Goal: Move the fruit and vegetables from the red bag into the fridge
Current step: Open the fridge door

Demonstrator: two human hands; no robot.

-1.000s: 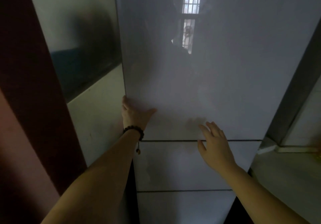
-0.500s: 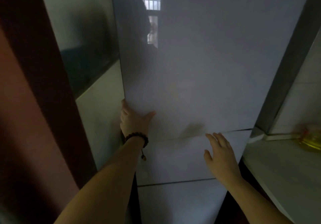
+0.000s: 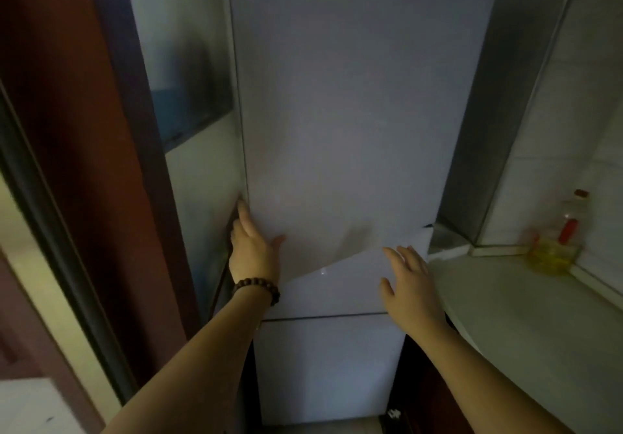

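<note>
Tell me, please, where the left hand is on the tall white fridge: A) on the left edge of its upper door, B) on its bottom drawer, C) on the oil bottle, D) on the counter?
A: the left hand holds the left edge of the tall white fridge's upper door, fingers at the seam.

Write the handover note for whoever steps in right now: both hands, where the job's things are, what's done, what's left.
Left hand: fingers hooked round the left edge of the tall white glossy upper fridge door, which is swung out at its lower left.
Right hand: open, empty, in front of the white middle drawer front.
Red bag, fruit and vegetables: not in view.
Done: upper door partly open.
Left: finish opening the door, fetch the bag, load the produce.
Clear bottle of yellow oil stands on the pale counter to the right.
</note>
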